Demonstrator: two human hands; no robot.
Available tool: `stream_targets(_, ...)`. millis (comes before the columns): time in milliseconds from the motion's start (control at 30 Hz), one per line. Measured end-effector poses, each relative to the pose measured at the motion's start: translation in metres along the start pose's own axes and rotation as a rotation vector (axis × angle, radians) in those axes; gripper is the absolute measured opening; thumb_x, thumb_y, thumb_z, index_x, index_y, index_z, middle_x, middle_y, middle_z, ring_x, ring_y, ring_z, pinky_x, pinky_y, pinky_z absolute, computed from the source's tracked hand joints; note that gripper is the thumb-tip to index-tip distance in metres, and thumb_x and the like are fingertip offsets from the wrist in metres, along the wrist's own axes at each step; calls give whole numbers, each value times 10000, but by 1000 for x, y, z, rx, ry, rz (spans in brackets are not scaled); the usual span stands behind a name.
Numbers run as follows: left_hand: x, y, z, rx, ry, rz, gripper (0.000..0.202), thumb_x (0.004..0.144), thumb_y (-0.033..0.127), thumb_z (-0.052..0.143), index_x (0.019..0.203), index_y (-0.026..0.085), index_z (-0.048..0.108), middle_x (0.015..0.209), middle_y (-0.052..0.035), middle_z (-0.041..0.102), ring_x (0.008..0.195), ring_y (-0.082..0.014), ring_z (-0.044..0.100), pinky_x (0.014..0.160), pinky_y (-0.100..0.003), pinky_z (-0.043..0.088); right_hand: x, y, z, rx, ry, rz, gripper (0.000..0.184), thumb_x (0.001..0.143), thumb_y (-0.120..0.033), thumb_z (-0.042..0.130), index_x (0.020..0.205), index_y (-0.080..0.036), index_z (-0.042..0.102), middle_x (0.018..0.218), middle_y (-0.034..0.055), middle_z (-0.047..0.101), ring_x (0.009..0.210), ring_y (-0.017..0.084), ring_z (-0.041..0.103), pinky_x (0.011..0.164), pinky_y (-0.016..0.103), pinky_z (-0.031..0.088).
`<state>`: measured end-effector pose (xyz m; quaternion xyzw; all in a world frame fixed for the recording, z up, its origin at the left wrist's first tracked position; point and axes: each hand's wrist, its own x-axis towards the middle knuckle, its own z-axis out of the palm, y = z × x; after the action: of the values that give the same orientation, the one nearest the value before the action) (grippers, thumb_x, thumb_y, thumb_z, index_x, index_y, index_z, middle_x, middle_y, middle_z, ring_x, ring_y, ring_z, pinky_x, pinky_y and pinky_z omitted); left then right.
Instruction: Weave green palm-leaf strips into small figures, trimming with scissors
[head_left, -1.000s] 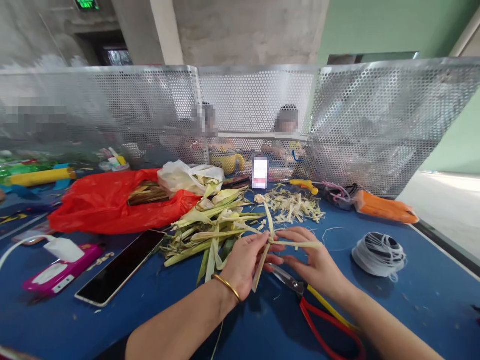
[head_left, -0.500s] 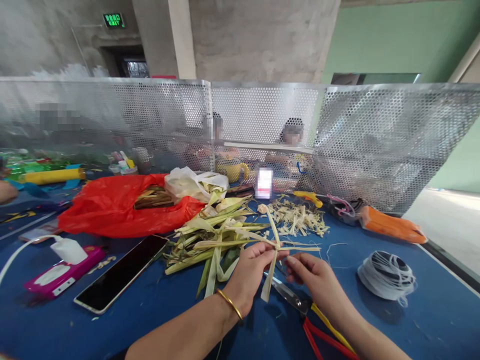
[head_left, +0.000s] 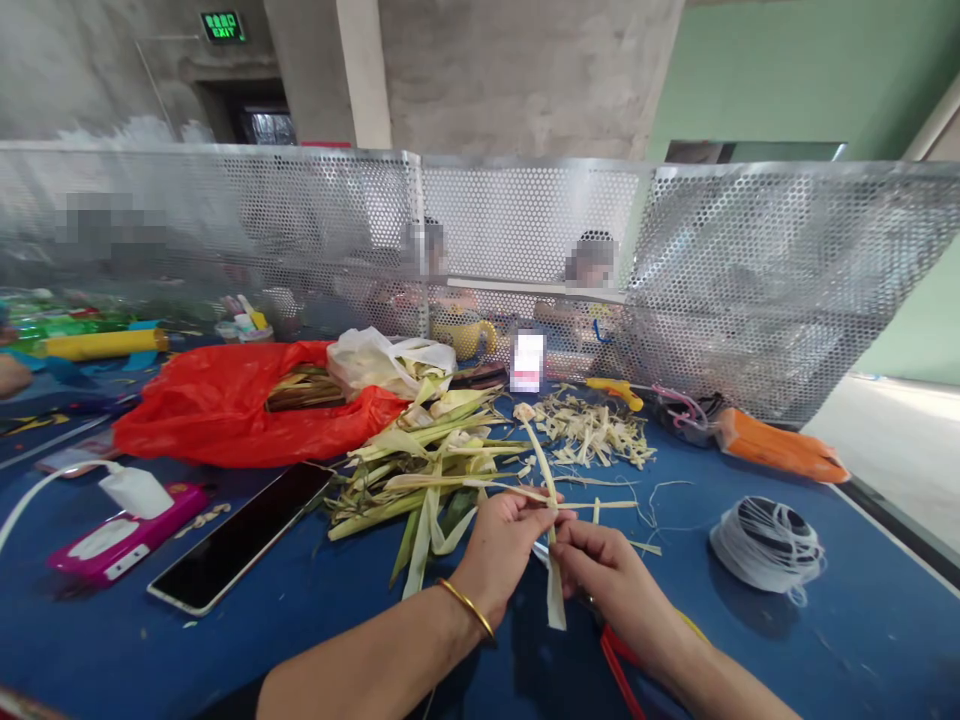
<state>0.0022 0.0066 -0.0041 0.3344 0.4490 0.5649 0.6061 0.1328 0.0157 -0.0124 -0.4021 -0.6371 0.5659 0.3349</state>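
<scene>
A pale corn husk strip (head_left: 541,462) stands up between my hands, with other strips crossing it at its middle. My left hand (head_left: 495,545), a gold bangle at its wrist, pinches the crossing between thumb and fingers. Close beside it, my right hand (head_left: 611,572) has its fingers closed on the lower part of the same strip, whose loose end hangs below. Scissors with red and yellow handles (head_left: 619,668) lie under my right hand, their blades mostly hidden. Left of my hands spreads a heap of corn husks (head_left: 435,470).
Short husk scraps (head_left: 600,430) lie behind my hands. To the right are a ball of pale string (head_left: 766,545) and an orange packet (head_left: 781,445). A phone (head_left: 244,535), a pink power strip (head_left: 127,540) and a red plastic bag (head_left: 195,405) sit left. A perforated metal screen (head_left: 525,220) closes off the back.
My right hand has moved left to the hanging husk strip and closed on it, covering more of the scissors. My left hand keeps its pinch, slightly lower.
</scene>
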Motion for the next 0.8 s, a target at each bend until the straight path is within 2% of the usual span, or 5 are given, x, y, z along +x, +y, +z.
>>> stream_targets(300,-4,6,1,66,-90,10,240,767,247,635,978,149,694,960,-72,727,931,-217,659,747,-278,510,2,6,3,345,101,220,450,627,-549,755,815,-174,593,639,-22,620,525,95,555,519,198,397)
stream_targets(433,-3,14,-2,47,-121,42,274,786,230,626,1042,157,694,973,-76,731,947,-203,668,865,-284,482,0,-4,-9,167,221,58,415,701,-577,679,677,-175,582,539,-16,578,491,109,488,497,220,360)
stream_targets(600,8,21,-13,-128,-39,-173,356,823,353,592,1108,143,627,858,-100,739,693,-175,696,640,-251,508,2,-14,-22,-79,275,-111,428,767,-576,603,584,-195,535,494,-20,537,486,118,463,515,237,355)
stream_targets(700,10,23,-18,-170,-173,-276,428,806,441,599,1086,120,634,848,-120,733,656,-179,691,591,-244,502,3,-12,-26,-189,230,-147,409,817,-540,551,596,-198,520,498,-28,522,478,114,440,490,233,335)
stream_targets(800,6,24,-20,-31,-337,-218,418,722,344,720,1077,135,652,928,-121,725,743,-190,693,625,-233,496,1,-10,-28,-341,171,-185,368,878,-473,484,632,-200,502,529,-38,491,512,115,440,505,225,339)
